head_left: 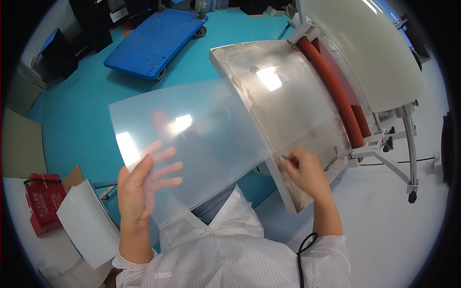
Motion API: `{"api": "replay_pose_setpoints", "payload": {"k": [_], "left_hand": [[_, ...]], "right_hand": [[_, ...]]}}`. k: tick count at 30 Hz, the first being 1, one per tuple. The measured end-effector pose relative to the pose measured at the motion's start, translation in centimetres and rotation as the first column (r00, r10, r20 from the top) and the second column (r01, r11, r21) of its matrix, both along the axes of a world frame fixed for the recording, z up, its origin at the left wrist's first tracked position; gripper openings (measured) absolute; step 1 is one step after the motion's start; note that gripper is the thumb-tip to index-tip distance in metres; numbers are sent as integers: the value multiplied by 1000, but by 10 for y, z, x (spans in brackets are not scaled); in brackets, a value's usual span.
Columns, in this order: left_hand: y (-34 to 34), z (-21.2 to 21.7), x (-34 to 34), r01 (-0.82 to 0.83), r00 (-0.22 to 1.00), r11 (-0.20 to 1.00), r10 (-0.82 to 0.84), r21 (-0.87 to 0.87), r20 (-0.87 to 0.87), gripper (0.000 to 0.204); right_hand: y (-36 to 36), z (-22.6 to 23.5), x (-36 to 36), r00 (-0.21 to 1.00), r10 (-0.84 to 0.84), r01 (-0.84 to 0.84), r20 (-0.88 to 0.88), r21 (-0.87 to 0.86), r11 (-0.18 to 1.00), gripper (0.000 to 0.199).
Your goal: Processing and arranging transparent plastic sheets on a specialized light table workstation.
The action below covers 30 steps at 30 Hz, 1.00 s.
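Note:
A large translucent plastic sheet (pixel 206 144) lies partly over a metal feed table (pixel 307 115) and reaches out to the left over the floor. My left hand (pixel 139 185) holds its left part, thumb in front, with the spread fingers showing through from behind. At the table's near left edge, close to the sheet's lower edge, my right hand (pixel 305 173) is closed, thumb and fingertips pinched together. What lies in that pinch, if anything, is too small to make out. Beside it on the table rests a bent metal hex key (pixel 332 161).
Red rollers (pixel 333 91) and a cream machine cover (pixel 370 53) border the table's right side, with a metal bracket (pixel 410 149) below. A blue platform trolley (pixel 153 41) stands beyond on the turquoise floor. White boards (pixel 89 223) and a red box (pixel 44 199) are at left.

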<state>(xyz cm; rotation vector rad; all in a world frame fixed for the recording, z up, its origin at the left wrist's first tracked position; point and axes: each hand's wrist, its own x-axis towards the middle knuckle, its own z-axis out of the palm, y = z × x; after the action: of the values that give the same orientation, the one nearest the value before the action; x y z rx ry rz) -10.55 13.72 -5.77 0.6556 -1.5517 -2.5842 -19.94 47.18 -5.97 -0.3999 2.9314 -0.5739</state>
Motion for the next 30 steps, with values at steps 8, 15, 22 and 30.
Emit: {"api": "replay_pose_setpoints", "payload": {"k": [8, 15, 22, 30], "left_hand": [[-64, -34, 113, -309, 951, 951, 309, 16, 14, 46], [-111, -70, 249, -754, 652, 657, 752, 27, -101, 50], [-154, -132, 345, -936, 257, 298, 943, 189, -214, 50], [-169, -187, 371, -938, 139, 152, 988, 312, -64, 43]], "right_hand": [[-31, -67, -55, 994, -106, 70, -14, -661, 747, 10], [3, -102, -59, 984, -150, 169, 102, -810, 562, 13], [-24, -90, -50, 967, -244, 96, -75, -779, 620, 17], [-31, -60, -36, 975, -221, 170, -12, -600, 782, 32]]}}
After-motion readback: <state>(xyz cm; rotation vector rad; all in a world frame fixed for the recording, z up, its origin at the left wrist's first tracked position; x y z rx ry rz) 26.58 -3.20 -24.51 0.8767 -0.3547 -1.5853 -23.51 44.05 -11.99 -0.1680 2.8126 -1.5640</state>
